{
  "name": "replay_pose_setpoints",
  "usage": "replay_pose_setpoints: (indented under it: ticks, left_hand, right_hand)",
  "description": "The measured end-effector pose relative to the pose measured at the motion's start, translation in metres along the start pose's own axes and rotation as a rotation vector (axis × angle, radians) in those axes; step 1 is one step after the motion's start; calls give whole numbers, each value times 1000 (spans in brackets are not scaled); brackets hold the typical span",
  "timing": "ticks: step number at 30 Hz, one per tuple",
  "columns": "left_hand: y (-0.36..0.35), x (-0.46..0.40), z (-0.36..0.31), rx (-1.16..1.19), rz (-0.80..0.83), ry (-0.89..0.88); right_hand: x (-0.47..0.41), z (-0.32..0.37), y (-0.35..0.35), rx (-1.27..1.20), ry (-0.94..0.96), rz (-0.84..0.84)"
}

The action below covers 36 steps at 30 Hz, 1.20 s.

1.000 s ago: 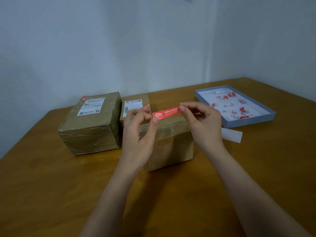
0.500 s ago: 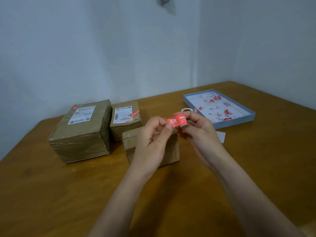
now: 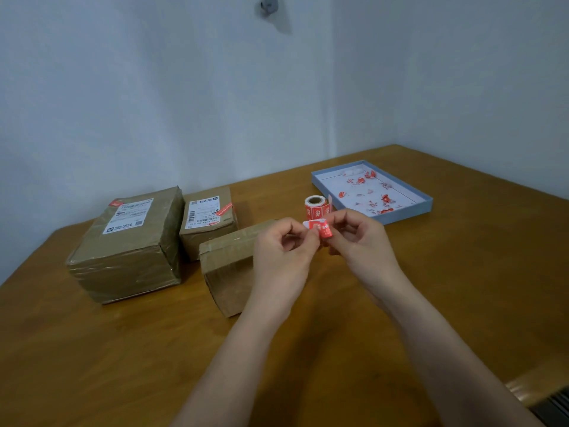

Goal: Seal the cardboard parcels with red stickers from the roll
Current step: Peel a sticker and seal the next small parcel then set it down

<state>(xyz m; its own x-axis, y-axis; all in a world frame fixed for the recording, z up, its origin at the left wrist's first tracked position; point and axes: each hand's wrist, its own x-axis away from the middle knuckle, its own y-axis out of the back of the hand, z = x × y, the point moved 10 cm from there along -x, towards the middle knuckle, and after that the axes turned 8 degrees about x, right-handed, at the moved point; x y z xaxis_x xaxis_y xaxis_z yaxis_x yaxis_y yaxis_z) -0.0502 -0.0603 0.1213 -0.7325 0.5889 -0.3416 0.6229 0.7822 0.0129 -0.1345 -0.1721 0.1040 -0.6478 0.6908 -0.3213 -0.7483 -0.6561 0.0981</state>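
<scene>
Folded since a second ago, when it was stretched flat between both hands: the red paper sticker (image 3: 320, 231), so peeling from its backing seems under way. Left hand (image 3: 284, 252) and right hand (image 3: 358, 238) each hold it in a fingertip pinch grip, above the unsealed brown cardboard parcel (image 3: 229, 266) on the wooden desk (image 3: 462, 288); red sticker roll (image 3: 315, 208) stands at 12 o'clock.

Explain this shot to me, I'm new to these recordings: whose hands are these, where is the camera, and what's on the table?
No machine here: a person wears the camera on their head, looking down at their own hands. The left hand and right hand together pinch a red sticker, partly folded. On the wooden table lie three cardboard parcels: a large one, a small one, both labelled, and an unlabelled one nearest the hands. Behind stand the sticker roll and a blue tray holding red scraps.
</scene>
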Motion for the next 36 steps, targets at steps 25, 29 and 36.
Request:
replay_pose_setpoints:
  ticks: [25,29,36]
  left_hand:
    - [-83,4,118,-236,341,263]
    - [-83,-5,122,-229,332,273]
    - [-77,-14,128,-188,253,280]
  right_hand:
    - [-68,-101,134,44,-322,-714]
    - [-71,-118,132,21,-286,-741]
    - [-50,-120,134,388,-326,-742]
